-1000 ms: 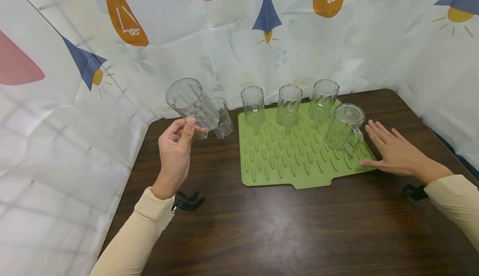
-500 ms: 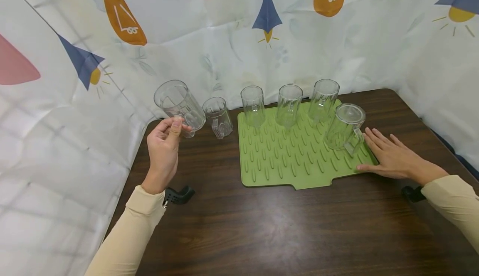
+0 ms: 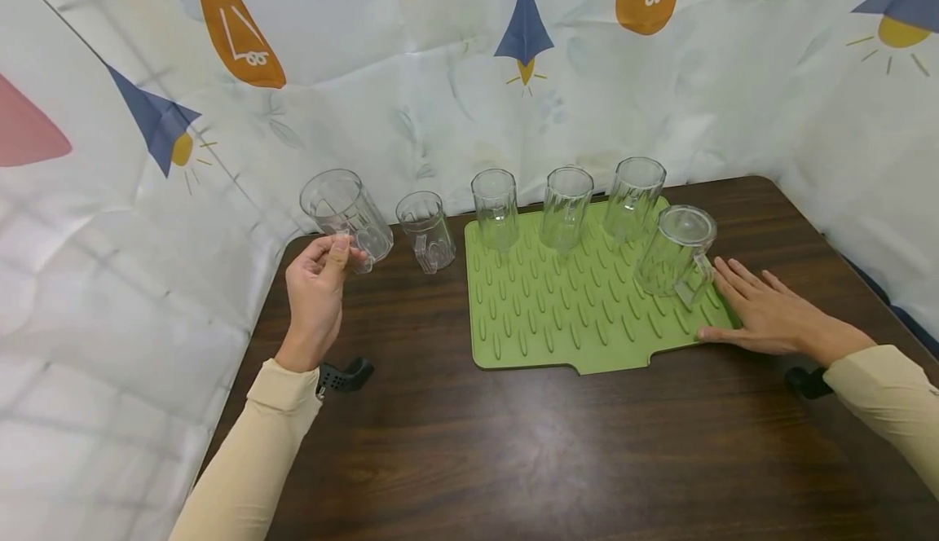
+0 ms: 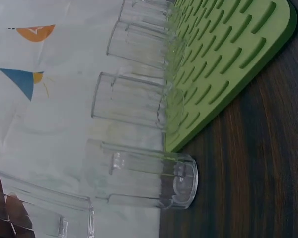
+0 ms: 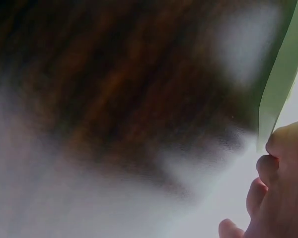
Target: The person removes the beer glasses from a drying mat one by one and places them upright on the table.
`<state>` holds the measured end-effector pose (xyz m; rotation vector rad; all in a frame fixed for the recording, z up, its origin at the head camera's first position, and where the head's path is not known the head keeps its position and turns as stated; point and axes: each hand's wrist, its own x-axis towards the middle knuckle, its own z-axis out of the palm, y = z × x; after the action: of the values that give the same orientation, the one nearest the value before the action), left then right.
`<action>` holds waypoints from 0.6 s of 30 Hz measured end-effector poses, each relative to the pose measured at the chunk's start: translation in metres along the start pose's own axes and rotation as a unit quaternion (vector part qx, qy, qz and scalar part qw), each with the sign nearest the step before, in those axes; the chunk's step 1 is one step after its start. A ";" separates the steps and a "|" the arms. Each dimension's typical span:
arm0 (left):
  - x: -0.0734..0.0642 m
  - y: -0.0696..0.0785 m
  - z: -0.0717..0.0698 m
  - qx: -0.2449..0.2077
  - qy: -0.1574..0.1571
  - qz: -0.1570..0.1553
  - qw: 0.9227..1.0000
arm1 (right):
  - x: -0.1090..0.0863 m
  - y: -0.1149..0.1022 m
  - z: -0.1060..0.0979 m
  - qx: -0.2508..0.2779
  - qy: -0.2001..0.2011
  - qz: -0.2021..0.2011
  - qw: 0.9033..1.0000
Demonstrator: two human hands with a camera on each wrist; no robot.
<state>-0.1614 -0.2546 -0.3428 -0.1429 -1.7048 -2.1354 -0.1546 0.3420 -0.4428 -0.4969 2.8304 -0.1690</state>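
Note:
My left hand (image 3: 317, 292) pinches the handle of a clear glass mug (image 3: 348, 207) at the table's back left. The mug's rim faces up; in the left wrist view its base appears against the curtain rather than on the tabletop. To its right a smaller glass mug (image 3: 428, 231) stands on the wood. My right hand (image 3: 770, 313) lies with straight fingers on the right edge of a green drying mat (image 3: 528, 305). Close to those fingers, an upside-down glass mug (image 3: 675, 252) rests on the mat, its handle towards the hand.
Along the mat's back edge stand three upright glasses: a left glass (image 3: 496, 211), a middle glass (image 3: 566, 208) and a right glass (image 3: 634, 199). A patterned white curtain (image 3: 455, 76) hangs behind and beside the dark wooden table (image 3: 550, 459).
My left hand has moved left with the mug, away from the smaller mug, and the mug has lowered slightly. My right hand has shifted slightly left and down onto the mat's edge.

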 end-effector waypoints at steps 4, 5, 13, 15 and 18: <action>0.004 -0.011 -0.004 -0.007 0.003 -0.015 1.000 | 0.000 0.000 0.002 0.005 0.000 -0.002 1.000; 0.006 -0.014 -0.005 -0.006 0.005 -0.019 1.000 | 0.000 0.000 0.002 0.008 0.000 -0.002 1.000; 0.013 -0.034 -0.010 0.015 0.014 -0.037 0.999 | 0.001 -0.003 0.003 0.008 0.000 0.000 1.000; 0.015 -0.040 -0.011 0.020 0.015 -0.042 0.999 | 0.001 -0.002 0.004 0.006 0.000 -0.001 1.000; 0.017 -0.048 -0.013 0.028 0.014 -0.050 0.998 | 0.001 -0.002 0.005 0.006 0.000 -0.001 1.000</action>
<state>-0.1926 -0.2629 -0.3847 -0.0126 -1.7876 -2.1481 -0.1540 0.3397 -0.4474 -0.4986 2.8268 -0.1854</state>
